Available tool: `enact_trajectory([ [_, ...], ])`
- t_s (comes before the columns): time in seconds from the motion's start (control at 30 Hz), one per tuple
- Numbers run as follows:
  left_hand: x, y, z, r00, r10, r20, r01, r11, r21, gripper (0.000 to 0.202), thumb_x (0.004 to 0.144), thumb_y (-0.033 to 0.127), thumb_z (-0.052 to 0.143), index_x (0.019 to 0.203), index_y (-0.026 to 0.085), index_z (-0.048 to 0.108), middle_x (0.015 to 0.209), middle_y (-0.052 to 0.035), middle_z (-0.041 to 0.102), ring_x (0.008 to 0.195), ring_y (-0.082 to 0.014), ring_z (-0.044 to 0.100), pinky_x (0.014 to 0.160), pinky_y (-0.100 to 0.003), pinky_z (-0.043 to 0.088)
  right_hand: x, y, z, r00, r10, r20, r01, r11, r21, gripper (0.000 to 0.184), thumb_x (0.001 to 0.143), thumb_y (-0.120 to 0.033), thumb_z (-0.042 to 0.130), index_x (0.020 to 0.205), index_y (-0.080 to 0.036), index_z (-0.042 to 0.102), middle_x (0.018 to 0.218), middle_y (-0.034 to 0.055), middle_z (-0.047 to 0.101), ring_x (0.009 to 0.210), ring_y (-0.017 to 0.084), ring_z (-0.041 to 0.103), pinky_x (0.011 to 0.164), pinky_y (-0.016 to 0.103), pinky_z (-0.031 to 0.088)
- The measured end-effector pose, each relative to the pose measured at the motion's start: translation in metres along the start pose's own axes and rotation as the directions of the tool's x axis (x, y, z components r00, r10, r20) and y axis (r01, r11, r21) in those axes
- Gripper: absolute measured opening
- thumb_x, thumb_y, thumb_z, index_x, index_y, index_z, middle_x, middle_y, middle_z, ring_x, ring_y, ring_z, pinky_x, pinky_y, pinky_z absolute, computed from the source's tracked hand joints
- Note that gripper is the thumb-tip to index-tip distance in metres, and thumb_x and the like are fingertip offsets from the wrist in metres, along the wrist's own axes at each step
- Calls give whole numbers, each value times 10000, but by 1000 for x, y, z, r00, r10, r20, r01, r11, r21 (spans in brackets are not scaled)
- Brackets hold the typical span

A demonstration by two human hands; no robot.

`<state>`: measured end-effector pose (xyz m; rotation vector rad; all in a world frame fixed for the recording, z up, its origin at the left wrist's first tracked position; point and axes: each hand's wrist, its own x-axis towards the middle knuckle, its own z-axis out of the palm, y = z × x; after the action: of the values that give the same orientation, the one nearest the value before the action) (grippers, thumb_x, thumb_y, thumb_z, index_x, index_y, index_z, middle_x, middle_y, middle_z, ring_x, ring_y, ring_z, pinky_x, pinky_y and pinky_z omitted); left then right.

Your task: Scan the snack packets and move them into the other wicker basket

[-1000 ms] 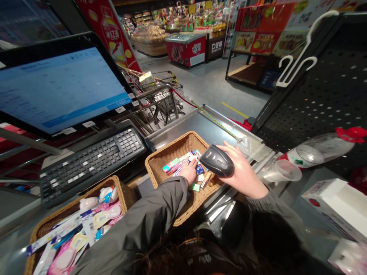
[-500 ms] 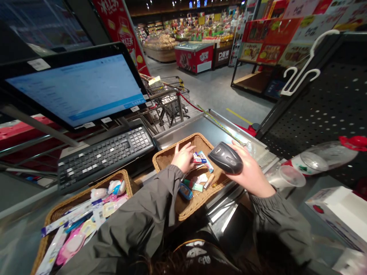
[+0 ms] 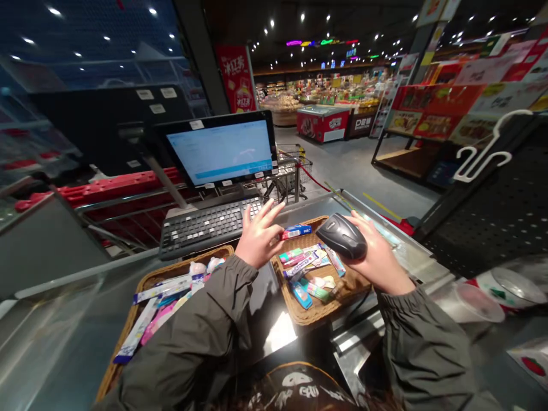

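Between the thumb and finger of my left hand (image 3: 260, 238) is a small blue-and-red box (image 3: 298, 231), its white barcode label showing. The other fingers of that hand are spread upward. My right hand (image 3: 383, 262) is wrapped round a black barcode scanner (image 3: 341, 235), whose front end points left toward the box. Under both hands sits a wicker basket (image 3: 295, 313) with several small packets (image 3: 306, 260) and a blue packaged item (image 3: 302, 294) in it. Part of the basket's right side is hidden by my right hand and the scanner.
A second wicker basket (image 3: 124, 337) with long packets and pink items stands at left, partly under my sleeve. Behind are a keyboard (image 3: 209, 225) and a lit monitor (image 3: 222, 149). A white hanger (image 3: 482, 154) hangs at right, above a clear plastic cup (image 3: 479, 302).
My left hand has come up out of the basket with the small box in its fingers. The scanner stays in my right hand. The camera view has tilted up and turned left.
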<state>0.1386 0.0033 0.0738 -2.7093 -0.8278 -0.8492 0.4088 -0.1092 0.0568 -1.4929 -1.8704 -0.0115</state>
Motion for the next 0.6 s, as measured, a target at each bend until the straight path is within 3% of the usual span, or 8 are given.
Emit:
enact_trajectory([
  [0.33, -75, -33, -69, 986, -127, -108, 140, 983, 121, 96, 862, 255, 590, 850, 219, 678, 1480, -101, 474, 1422, -308, 348, 1156, -639, 78, 33, -63, 29, 983, -168, 74, 168, 986, 7, 554, 774, -261, 610, 1313, -211, 490, 1409, 154, 508, 1434, 385, 297, 1116, 682, 241],
  [0.6, -126, -43, -95, 959, -251, -131, 265, 958, 106, 91, 838, 248, 601, 829, 223, 688, 1455, -95, 505, 1410, -302, 371, 1167, -622, 65, 32, -113, 56, 946, -271, 178, 268, 963, 40, 365, 785, -252, 614, 1145, -194, 617, 1430, 157, 485, 1444, 383, 273, 1129, 688, 205],
])
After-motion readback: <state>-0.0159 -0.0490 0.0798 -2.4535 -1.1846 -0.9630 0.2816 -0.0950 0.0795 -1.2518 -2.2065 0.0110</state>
